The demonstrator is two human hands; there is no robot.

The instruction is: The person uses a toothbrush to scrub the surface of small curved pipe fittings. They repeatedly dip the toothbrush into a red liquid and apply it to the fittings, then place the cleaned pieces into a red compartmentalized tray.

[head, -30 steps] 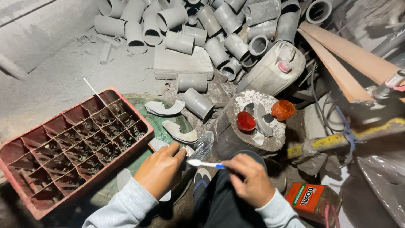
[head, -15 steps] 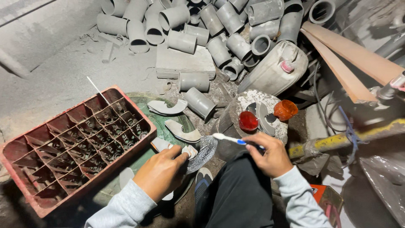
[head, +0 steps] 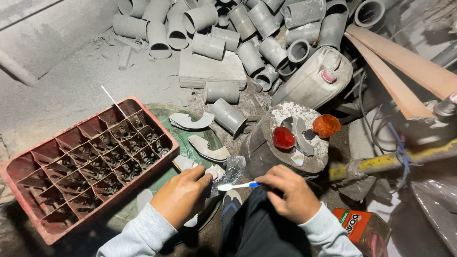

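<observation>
At the left of the frame the red compartment crate (head: pixel 90 162) lies on the dusty floor (head: pixel 62 90), tilted across the picture, in the same place as a second ago. Just right of it, on the green round lid (head: pixel 190 143), lie two pale curved shoe-sole pieces (head: pixel 190 121), also unmoved.

The left hand (head: pixel 183 195), in the lower middle, is closed around a crumpled piece of clear plastic wrap (head: pixel 228 173) and a whitish flat piece (head: pixel 216 171) beneath it; its fingers (head: pixel 202 173) grasp these as they did before.

The change is on the right. Half a second ago the right hand (head: pixel 290 195) was raised toward the round stone stand (head: pixel 295 143), its brush tip near the red jar (head: pixel 283 137). Now that hand has come back down to the lower centre, fingers clenched round the white-and-blue toothbrush (head: pixel 238 186), whose head points left and touches or nearly touches the wrapped piece in the left hand. Judging by that, the brush visited the jar and is being brought to the held piece.

Further right, the orange lid (head: pixel 326 125) rests on the stand's edge, and grey pipe sections (head: pixel 228 28) are heaped along the top.
</observation>
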